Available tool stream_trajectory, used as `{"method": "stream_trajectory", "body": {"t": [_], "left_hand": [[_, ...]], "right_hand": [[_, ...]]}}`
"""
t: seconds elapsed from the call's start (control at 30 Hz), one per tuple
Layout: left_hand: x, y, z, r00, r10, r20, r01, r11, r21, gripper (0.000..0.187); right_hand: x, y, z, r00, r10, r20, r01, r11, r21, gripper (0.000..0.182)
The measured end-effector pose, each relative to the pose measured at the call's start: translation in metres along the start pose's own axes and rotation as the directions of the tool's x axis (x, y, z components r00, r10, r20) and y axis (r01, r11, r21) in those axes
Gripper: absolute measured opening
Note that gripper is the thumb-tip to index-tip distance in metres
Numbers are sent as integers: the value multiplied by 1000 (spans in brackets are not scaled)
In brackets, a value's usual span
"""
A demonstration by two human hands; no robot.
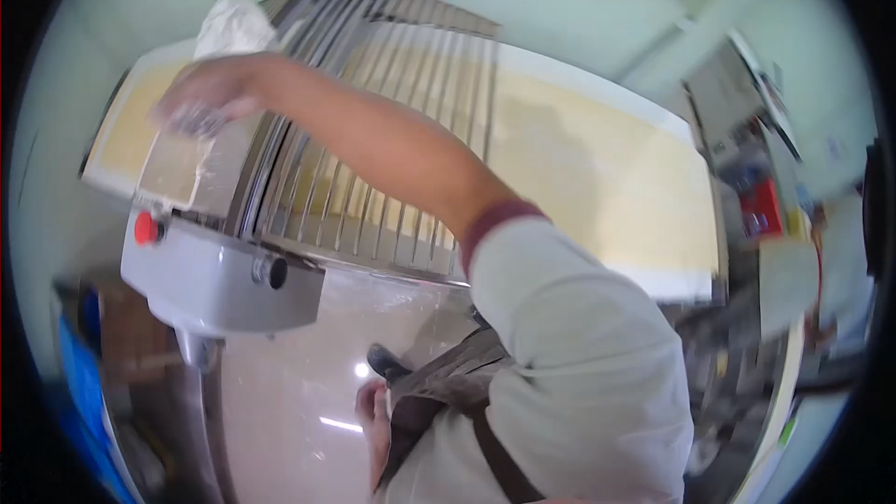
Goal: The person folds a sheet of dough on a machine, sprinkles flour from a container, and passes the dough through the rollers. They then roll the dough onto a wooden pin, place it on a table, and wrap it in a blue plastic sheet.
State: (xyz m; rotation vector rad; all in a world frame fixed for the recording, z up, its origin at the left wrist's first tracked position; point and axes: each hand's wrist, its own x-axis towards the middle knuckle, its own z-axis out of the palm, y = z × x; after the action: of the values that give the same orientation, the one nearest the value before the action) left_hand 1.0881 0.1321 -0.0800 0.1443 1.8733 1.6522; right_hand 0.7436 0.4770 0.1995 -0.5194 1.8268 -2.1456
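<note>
My right arm stretches across the dough sheeter (224,271) to its far left side. The right hand (210,93) is blurred, its fingers curled down over a greyish, shiny thing (198,121) that I cannot make out, above the machine's metal cover (177,168). Just behind that hand stands a white bag-like bundle (233,26). Low by my body hangs my left hand (375,415), partly hidden, its fingers loosely bent with a gap between them. A wide pale yellow sheet of dough (635,177) lies on the white belt (597,79), passing beneath the metal bar guard (373,215).
A red stop button (146,228) and a black knob (272,272) sit on the machine's front. At right are shelves with a red container (761,208). Blue plastic (84,392) and a cardboard box (135,331) are at lower left. Shiny tiled floor (289,392) lies below.
</note>
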Motion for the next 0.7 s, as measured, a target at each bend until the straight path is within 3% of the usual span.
{"method": "stream_trajectory", "body": {"t": [0.03,0.07,0.1,0.13,0.17,0.2,0.23,0.3,0.33,0.37,0.4,0.43,0.47,0.5,0.53,0.57,0.6,0.63,0.67,0.7], "left_hand": [[8,27,45,996,35,87,-31,998,-54,18],[16,45,90,974,-24,226,60,986,-154,20],[29,58,132,928,12,372,58,983,-177,27],[39,80,180,878,39,478,81,970,-228,34],[53,87,226,826,51,561,99,968,-233,36],[53,99,272,870,-101,482,277,909,-310,34],[56,110,305,870,-252,423,428,812,-397,33],[66,116,339,936,-288,200,351,798,-490,35],[62,107,360,940,-322,117,334,786,-519,36],[71,96,364,963,-265,57,245,759,-604,24],[82,85,367,979,-206,-5,148,719,-679,13],[94,73,371,987,-146,-66,50,670,-740,4],[102,94,377,954,-253,-162,60,688,-723,7],[118,77,363,983,-152,-104,58,794,-605,5],[121,105,371,905,-347,-245,81,707,-702,7],[131,100,361,919,-300,-256,66,758,-649,10],[140,97,351,933,-235,-273,30,805,-593,14],[135,95,357,944,-219,-247,27,798,-602,17],[131,95,362,954,-202,-223,24,789,-614,20],[131,96,367,963,-176,-203,8,774,-633,24]], "right_hand": [[-56,0,-2,985,-120,-121,148,956,253,15],[-93,35,-30,966,-224,-130,257,778,573,14],[-150,52,-30,936,-145,-320,321,724,610,16],[-220,74,-37,879,-187,-438,447,642,623,20],[-295,118,-74,892,-394,-221,383,398,833,20],[-390,118,-70,683,143,-717,528,582,619,21],[-504,177,-130,677,-66,-733,632,563,533,23],[-777,183,-176,553,-204,-808,611,758,227,34],[-882,140,-164,418,-281,-864,621,783,45,40],[-939,104,-139,-66,-226,-972,533,815,-226,40],[-999,71,-104,-551,-278,-787,315,804,-505,40],[-1052,35,-67,-886,-254,-388,-33,869,-494,41],[-1029,32,-57,-931,-244,-273,-108,896,-432,40],[-986,51,-54,-873,-247,-420,-82,924,-373,39],[-930,81,-50,-712,-197,-674,-55,973,-226,37],[-874,113,-37,-462,-74,-884,-106,994,-28,36],[-820,135,-18,-195,84,-977,-217,968,127,35],[-781,145,4,29,222,-975,-330,922,201,34],[-769,145,18,120,262,-958,-394,898,196,33],[-788,136,21,53,195,-979,-390,907,159,32]]}}
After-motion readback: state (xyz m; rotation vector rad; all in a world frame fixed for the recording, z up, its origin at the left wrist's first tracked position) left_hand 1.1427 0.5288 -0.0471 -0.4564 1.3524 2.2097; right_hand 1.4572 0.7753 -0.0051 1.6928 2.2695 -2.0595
